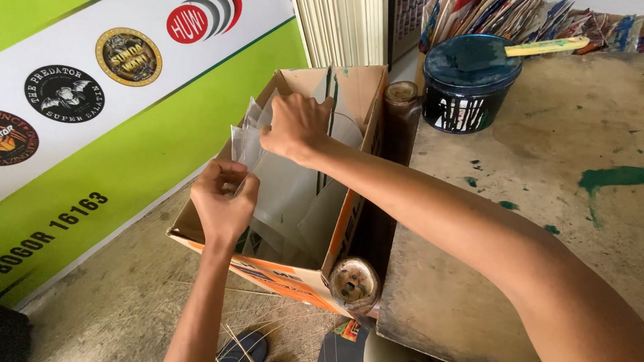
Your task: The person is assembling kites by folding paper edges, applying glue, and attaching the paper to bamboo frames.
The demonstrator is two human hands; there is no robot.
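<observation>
While both arms reach down into an open brown cardboard box with orange print on its side [268, 271], the 2 hands work among a stack of translucent white plastic sheets [288, 191] standing upright inside it. The left hand [223, 201] is at the near end of the stack, its fingers pinched closed on the top edge of 1 or more sheets. The right hand [295, 124] is farther in, curled over the upper edges of the sheets toward the back of the box, gripping or pressing them; how many it has hold of cannot be made out.

The box stands on a grey concrete floor [114, 295], just beside a worn, paint-stained wooden table [523, 201]. Between box and table a dark brown roll with a round capped end [354, 283] leans along the box's side, touching it. On the table's far part sits a round blue-stained paint tub [469, 84] with a pale yellow flat stirring stick [547, 46] lying across its top. A green and white banner with round emblems [134, 114] covers the wall to the left.
</observation>
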